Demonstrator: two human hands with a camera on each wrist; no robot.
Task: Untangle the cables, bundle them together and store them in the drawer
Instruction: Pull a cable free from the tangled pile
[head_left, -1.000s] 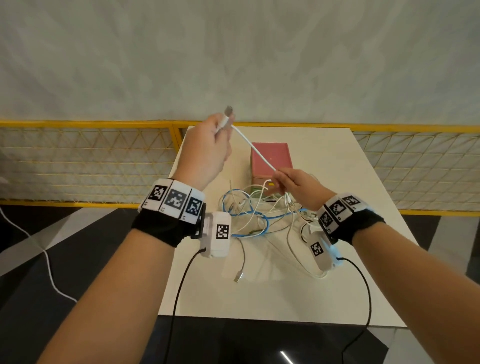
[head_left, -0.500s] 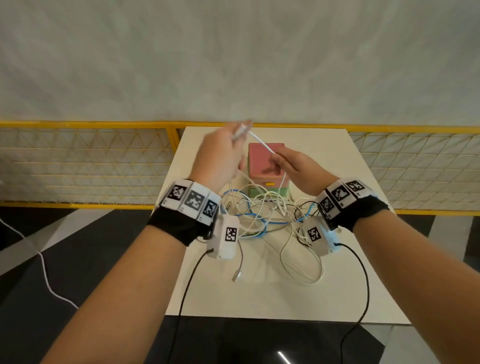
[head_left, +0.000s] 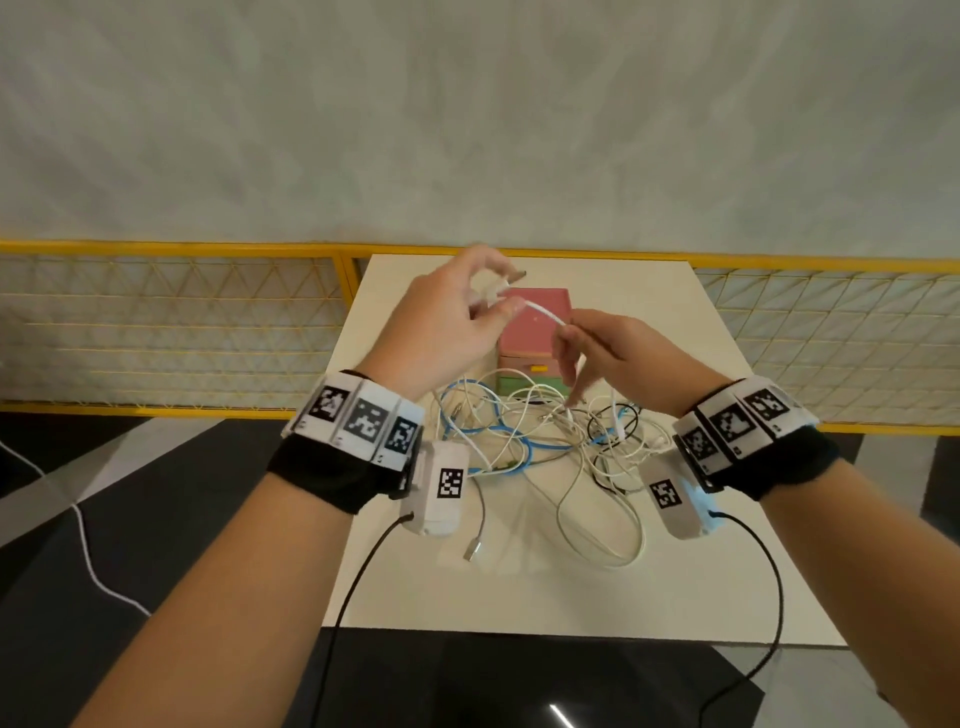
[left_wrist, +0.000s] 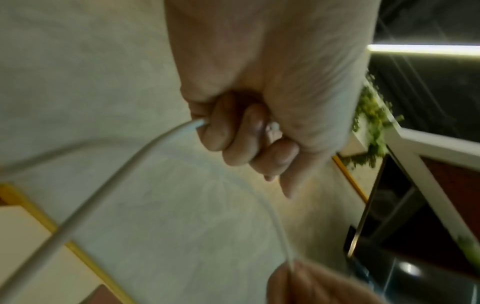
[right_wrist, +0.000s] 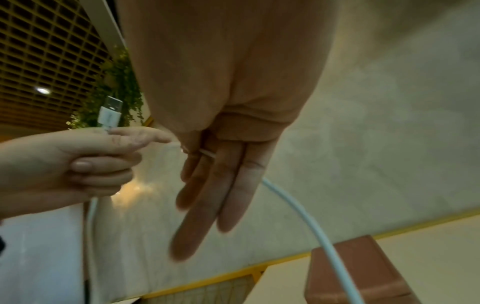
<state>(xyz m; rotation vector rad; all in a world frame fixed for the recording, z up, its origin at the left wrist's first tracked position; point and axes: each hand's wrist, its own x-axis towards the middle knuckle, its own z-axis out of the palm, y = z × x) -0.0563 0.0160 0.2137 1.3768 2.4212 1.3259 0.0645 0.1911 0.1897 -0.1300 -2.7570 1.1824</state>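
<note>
A white cable (head_left: 543, 313) runs between both hands above the table. My left hand (head_left: 470, 306) holds its USB plug end (right_wrist: 110, 113), fingers curled round the cord (left_wrist: 145, 152). My right hand (head_left: 574, 338) pinches the same cable (right_wrist: 206, 153) a short way along, with its other fingers stretched out straight. Below the hands lies a tangle of white, blue and black cables (head_left: 545, 441) on the cream table (head_left: 727, 545). Behind the tangle stands a small drawer box (head_left: 530, 338) with a pink top and a green drawer under it.
A loose USB plug (head_left: 471, 550) lies near the table's front left. A yellow mesh railing (head_left: 171, 322) runs behind the table on both sides. A white cord (head_left: 88, 561) trails over the dark floor at the left.
Both hands have come closer together and the left has dropped lower. The stretch of white cable between them is much shorter; the right hand slid up along it towards the plug.
</note>
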